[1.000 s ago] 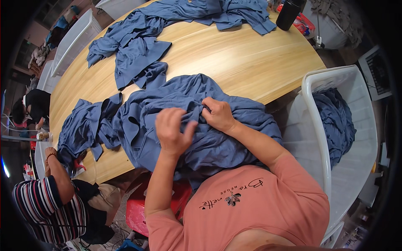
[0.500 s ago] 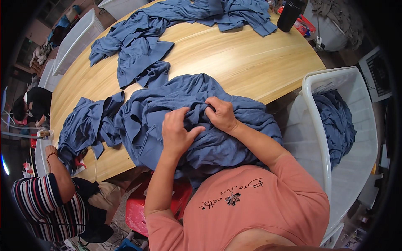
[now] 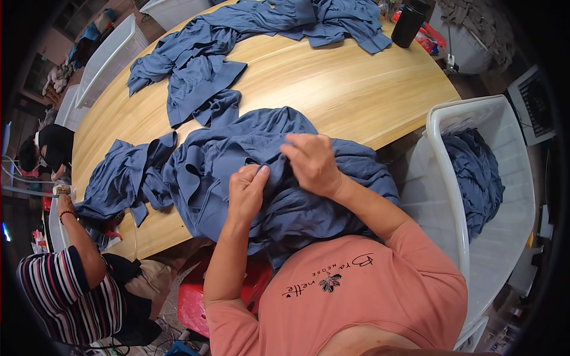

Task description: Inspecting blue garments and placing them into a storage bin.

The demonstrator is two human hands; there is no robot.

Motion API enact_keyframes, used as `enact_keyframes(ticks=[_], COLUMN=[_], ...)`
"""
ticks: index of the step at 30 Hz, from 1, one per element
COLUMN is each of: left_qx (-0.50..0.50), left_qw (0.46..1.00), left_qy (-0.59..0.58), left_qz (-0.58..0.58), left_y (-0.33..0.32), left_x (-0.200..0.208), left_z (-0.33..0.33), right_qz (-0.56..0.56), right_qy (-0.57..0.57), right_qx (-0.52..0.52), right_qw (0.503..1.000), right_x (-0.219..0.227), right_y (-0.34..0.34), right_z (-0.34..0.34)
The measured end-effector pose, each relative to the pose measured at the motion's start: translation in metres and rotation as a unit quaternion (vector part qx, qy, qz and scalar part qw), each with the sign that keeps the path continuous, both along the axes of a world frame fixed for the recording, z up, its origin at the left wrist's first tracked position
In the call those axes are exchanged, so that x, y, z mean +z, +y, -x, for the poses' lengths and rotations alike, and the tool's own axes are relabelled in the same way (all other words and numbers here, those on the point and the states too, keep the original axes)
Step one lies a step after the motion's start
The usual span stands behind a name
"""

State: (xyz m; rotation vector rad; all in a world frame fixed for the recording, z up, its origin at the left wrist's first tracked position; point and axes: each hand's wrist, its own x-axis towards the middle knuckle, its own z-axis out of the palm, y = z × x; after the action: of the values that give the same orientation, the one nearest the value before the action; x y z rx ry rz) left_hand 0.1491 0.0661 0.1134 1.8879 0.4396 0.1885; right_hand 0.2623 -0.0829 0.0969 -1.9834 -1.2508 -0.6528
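Observation:
A large heap of blue garments (image 3: 332,207) lies at the near edge of the table and spills over toward my lap. My left hand (image 3: 246,193) is closed on a fold of a blue garment (image 3: 274,163), thumb pressed on top. Just right of it and slightly farther off, my right hand (image 3: 313,165) has its fingers curled down on the same cloth. The fingertips of the right hand are partly hidden and a little blurred. Flat bands and seams show on the cloth left of my hands.
More blue garments (image 3: 202,35) lie along the table's (image 3: 332,77) far side. A black bottle (image 3: 409,24) stands far right. At my right is a white plastic bin (image 3: 507,172) holding blue cloth (image 3: 472,178). A person in a striped top (image 3: 71,291) works at left, near a red stool (image 3: 196,302).
My left hand has gone from spread fingers to a closed grip on the cloth. My right hand has turned over the cloth, knuckles up. At left, the co-worker's hand has moved slightly away.

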Motion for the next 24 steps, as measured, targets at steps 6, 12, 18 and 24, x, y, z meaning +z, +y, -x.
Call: enact_keyframes(ticks=[6,12,18,24], left_qx=[0.036,0.071,-0.087,-0.064], left_qw=[0.979,0.996,0.902,0.884], left_qy=[-0.121,0.032,-0.103,-0.162], left_qz=[0.162,0.039,-0.409,-0.434], left_y=[-0.008,0.006,0.002,0.005], left_x=[-0.014,-0.008,-0.006,-0.009], left_z=[0.012,0.012,-0.014,-0.033], right_qz=[-0.024,-0.055,-0.076,-0.079], right_qy=[0.047,-0.029,-0.068,-0.029], right_qx=[0.189,0.202,0.212,0.239], right_qw=[0.981,0.977,0.972,0.967], right_x=[-0.01,-0.022,-0.021,-0.019], right_y=[0.005,0.004,0.0,-0.006], right_z=[0.021,0.018,0.022,0.017])
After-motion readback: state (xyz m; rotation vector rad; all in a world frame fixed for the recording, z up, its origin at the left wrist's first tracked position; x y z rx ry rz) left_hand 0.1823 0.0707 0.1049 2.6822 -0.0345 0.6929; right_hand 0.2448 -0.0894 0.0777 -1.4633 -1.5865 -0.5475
